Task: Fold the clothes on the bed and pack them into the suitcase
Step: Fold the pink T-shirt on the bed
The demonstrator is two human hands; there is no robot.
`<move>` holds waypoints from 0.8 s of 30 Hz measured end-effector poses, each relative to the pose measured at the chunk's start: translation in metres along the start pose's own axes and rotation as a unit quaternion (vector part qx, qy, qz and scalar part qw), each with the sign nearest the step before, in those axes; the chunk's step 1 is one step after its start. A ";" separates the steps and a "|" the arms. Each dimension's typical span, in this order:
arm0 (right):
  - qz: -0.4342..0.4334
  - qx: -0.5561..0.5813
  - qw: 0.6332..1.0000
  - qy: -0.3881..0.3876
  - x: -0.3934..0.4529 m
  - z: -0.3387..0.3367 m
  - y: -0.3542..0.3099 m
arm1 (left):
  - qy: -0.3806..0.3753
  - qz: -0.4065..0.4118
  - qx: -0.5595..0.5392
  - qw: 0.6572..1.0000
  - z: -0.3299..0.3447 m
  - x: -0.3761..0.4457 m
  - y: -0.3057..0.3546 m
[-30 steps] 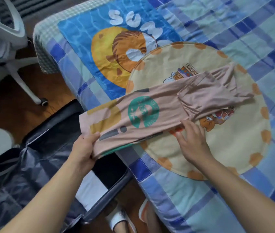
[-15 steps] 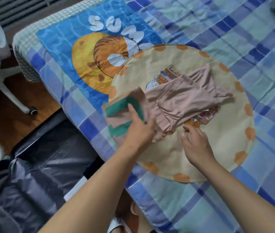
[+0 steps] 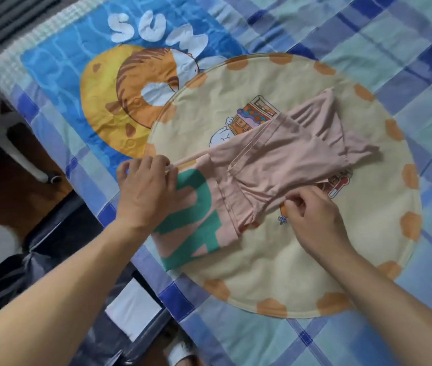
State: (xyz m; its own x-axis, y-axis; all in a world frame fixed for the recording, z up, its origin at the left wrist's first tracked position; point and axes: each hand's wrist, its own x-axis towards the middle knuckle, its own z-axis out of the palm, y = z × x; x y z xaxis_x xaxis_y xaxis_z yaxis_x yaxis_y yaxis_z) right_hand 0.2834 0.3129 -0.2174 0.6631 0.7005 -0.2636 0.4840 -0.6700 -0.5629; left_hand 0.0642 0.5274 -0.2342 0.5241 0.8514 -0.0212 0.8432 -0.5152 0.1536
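At the far left a white chair leg (image 3: 22,157) stands on the wooden floor; below it one open dark suitcase (image 3: 59,249) lies against the bed (image 3: 407,43), a white item inside; one blue towel (image 3: 59,75) and one round cream mat (image 3: 302,281) cover the checked sheet; the left hand (image 3: 148,191) pinches the edge of the single pink shirt (image 3: 275,165) on the mat; the right hand (image 3: 315,223) pinches its lower hem, fingers curled.

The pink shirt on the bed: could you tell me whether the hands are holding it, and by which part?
Both hands hold the pink shirt. The left hand pinches its far left edge at the fold; the right hand pinches the near edge of the folded-over part.
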 end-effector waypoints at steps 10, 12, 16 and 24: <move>0.101 -0.029 0.985 -0.136 -0.038 0.073 -0.080 | -0.115 0.078 -0.037 0.990 -0.016 0.004 -0.075; 0.104 -0.016 0.986 -0.130 -0.036 0.076 -0.081 | -0.132 0.041 -0.064 0.988 -0.018 0.005 -0.082; 0.082 -0.027 0.991 -0.100 -0.033 0.085 -0.086 | -0.131 -0.063 -0.019 0.989 -0.019 -0.004 -0.087; 0.107 0.011 0.994 -0.024 -0.027 0.065 -0.075 | -0.086 0.128 -0.014 0.988 0.016 -0.046 0.022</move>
State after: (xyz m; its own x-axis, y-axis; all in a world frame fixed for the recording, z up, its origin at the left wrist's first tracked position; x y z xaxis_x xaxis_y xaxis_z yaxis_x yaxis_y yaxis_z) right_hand 0.1920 0.3606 -0.2192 0.7213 0.5537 -0.4160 0.3216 -0.7998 -0.5069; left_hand 0.0607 0.4751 -0.2460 0.7345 0.6628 -0.1458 0.6779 -0.7066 0.2027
